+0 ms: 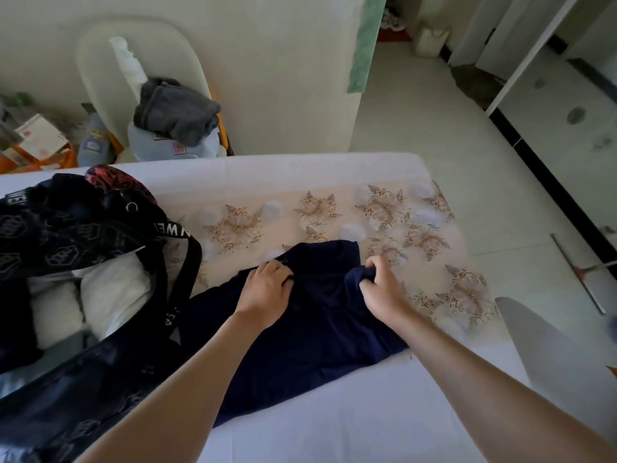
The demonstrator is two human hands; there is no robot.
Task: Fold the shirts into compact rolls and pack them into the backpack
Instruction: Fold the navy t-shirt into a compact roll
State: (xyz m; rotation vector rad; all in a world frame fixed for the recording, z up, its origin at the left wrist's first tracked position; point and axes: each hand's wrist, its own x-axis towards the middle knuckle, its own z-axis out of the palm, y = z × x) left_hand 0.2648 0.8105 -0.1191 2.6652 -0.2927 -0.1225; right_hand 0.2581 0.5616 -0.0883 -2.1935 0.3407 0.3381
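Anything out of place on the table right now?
Nothing spilled or damaged. The navy shirt lies diagonally across the table, bunched where the left hand and right hand grip it, and the backpack strap trails beside its left edge.

Bare arms and hands
The left hand (267,290) and right hand (384,290) were bare; both forearms (187,379) showed uncovered from wrist to the view's edge.

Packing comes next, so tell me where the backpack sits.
Head view: the backpack lies open on the left of the white surface, beside the navy shirt that the left hand and right hand grip.
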